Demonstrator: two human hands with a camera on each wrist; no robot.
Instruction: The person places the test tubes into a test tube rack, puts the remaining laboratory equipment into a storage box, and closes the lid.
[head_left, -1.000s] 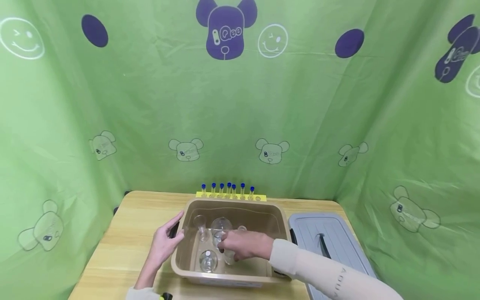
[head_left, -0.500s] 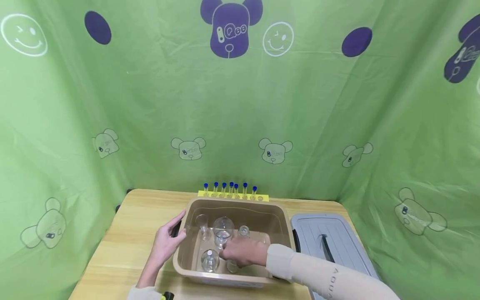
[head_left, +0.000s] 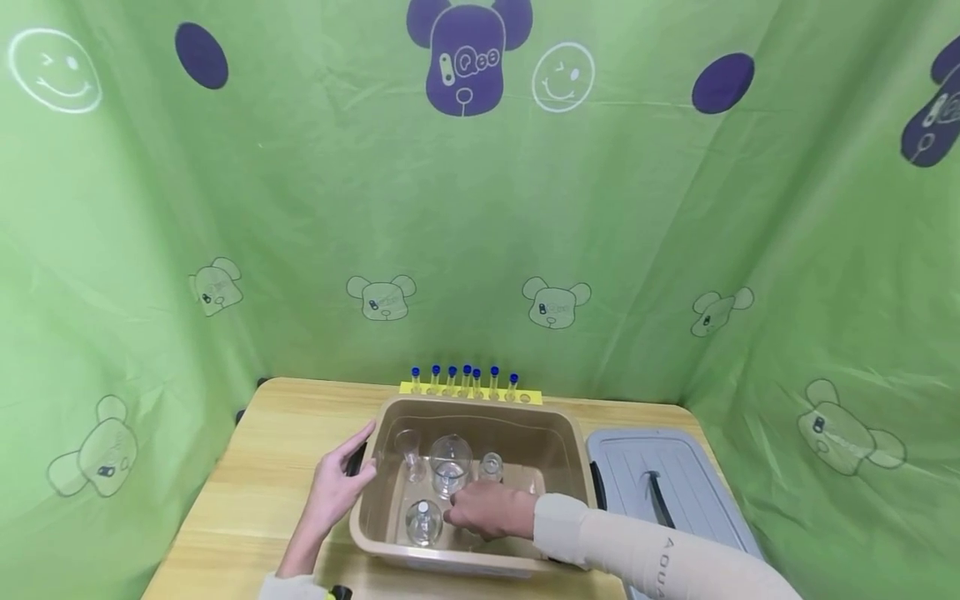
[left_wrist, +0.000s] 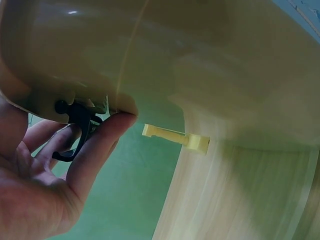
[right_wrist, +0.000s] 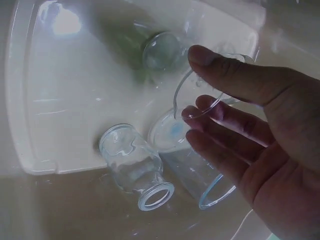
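Note:
My left hand (head_left: 335,490) is at the left side of the tan plastic bin (head_left: 362,537), thumb by the rim. In the left wrist view its fingers (left_wrist: 95,145) extend past the black latch (left_wrist: 82,125), one fingertip at the outer wall. Inside the bin, my right hand (head_left: 491,510) has thumb and fingers around the rim of a clear glass vessel (right_wrist: 176,97). Near it are a wide-mouthed glass bottle (right_wrist: 131,160) and another glass vessel (right_wrist: 190,170). A round flask with a white stopper (head_left: 423,523) and a large beaker-like glass (head_left: 450,468) lie left of the hand.
A narrow flared glass (head_left: 411,454) is at the bin's left end. Behind the bin stands a yellow rack (head_left: 530,397) with several blue-capped tubes (head_left: 467,379). A grey lid (head_left: 622,467) with a black handle lies right. Green curtains surround the wooden table (head_left: 232,500).
My right hand has moved slightly down toward the near side of the bin, uncovering a small glass bottle behind it. My left hand keeps its place at the bin. The whole view shifts slightly.

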